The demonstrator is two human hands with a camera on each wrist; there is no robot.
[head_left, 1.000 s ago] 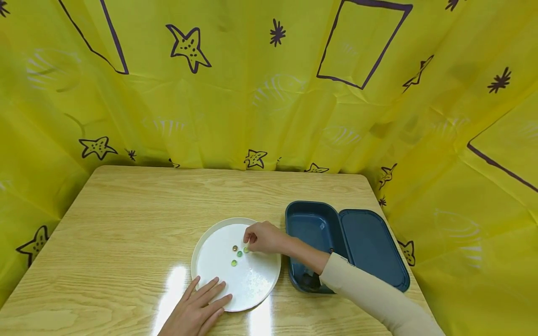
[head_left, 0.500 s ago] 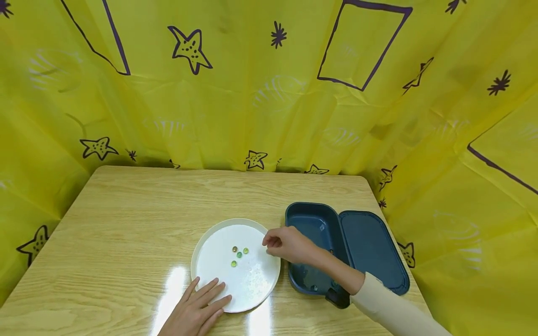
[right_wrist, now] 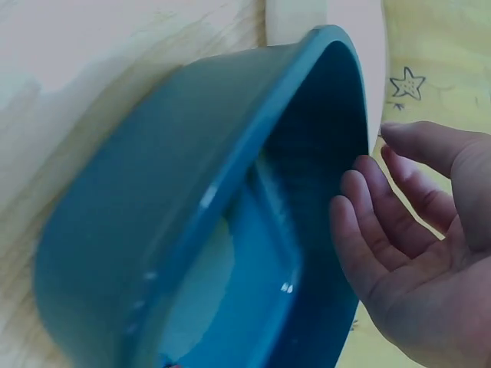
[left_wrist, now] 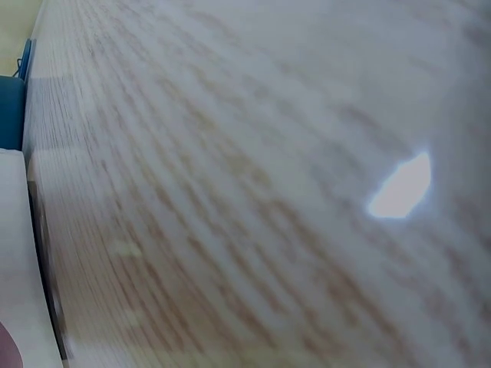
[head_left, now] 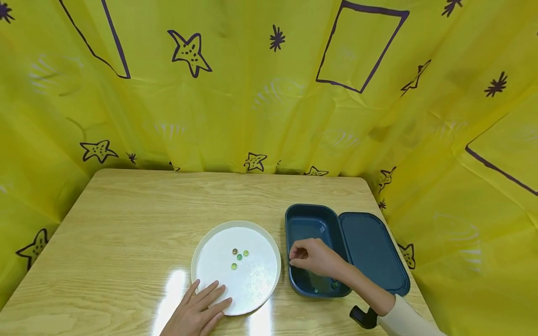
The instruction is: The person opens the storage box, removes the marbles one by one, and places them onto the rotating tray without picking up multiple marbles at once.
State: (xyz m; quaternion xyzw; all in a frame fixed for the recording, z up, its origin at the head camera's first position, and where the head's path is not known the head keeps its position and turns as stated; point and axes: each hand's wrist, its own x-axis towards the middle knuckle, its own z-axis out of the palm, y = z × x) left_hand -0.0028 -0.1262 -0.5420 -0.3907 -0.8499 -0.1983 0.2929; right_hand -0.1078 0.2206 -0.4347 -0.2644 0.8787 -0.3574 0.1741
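Observation:
Several small glass marbles lie close together on a round white plate (head_left: 256, 289), among them a green marble (head_left: 239, 257) and a brown one (head_left: 235, 251). My left hand (head_left: 197, 308) rests with spread fingers on the plate's near left edge. Over the left rim of a dark blue box (head_left: 311, 213) hovers my right hand (head_left: 315, 256), fingers loosely curled. The right wrist view shows no object between its thumb (right_wrist: 422, 144) and fingers. A few more marbles (head_left: 335, 283) sit in the near end of the box, partly hidden beneath the right forearm.
A flat blue lid (head_left: 374, 247) lies against the box's right side. The wooden table (head_left: 147, 210) ends at a yellow curtain (head_left: 235, 102) behind and to the sides. A black strap-like device (head_left: 363, 317) hangs at the right wrist.
My right hand has left the marble at the plate's middle and moved right to the box. The visible marbles on the plate stay put, and my left hand has not moved.

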